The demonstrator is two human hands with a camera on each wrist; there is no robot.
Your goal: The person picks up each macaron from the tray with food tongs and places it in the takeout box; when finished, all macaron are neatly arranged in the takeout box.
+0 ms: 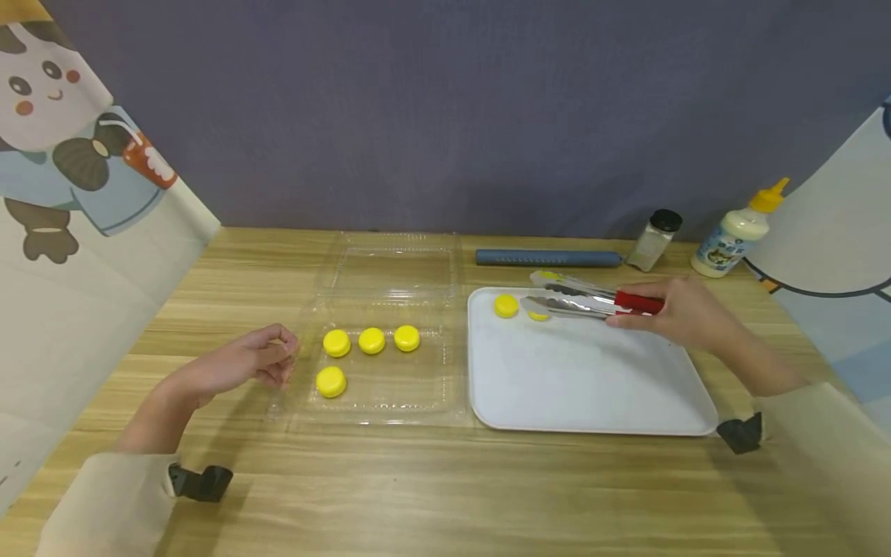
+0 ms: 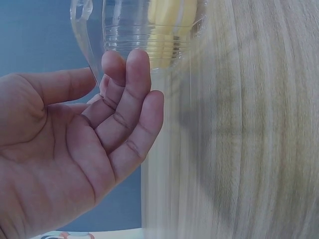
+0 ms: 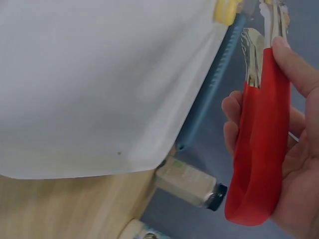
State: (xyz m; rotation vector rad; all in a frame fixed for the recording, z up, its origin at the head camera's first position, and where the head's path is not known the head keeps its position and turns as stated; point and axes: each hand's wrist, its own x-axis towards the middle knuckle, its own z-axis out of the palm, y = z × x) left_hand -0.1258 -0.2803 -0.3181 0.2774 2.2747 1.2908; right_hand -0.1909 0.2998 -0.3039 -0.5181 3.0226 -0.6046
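My right hand (image 1: 685, 313) grips metal tongs (image 3: 259, 134) by their red handles, above the back of a white tray (image 1: 585, 387). The two arms of the tongs stand apart. Close under their tips, a yellow round piece (image 1: 539, 316) on the tray is partly hidden, and another yellow round piece (image 1: 506, 305) lies to its left. On the left, my left hand (image 1: 254, 360) pinches the left edge of a clear plastic clamshell box (image 1: 390, 391) between thumb and fingers; its thin rim shows at the fingertips (image 2: 113, 62). Several yellow round pieces (image 1: 372, 341) sit inside the box, whose lid (image 1: 397, 271) lies folded back.
Behind the tray lies a blue-grey bar (image 1: 548, 257). A small jar with a black lid (image 1: 654, 240) and a white bottle with a yellow nozzle (image 1: 734, 232) stand at the back right. A dark partition (image 1: 445, 116) closes off the back of the wooden table (image 1: 418, 495).
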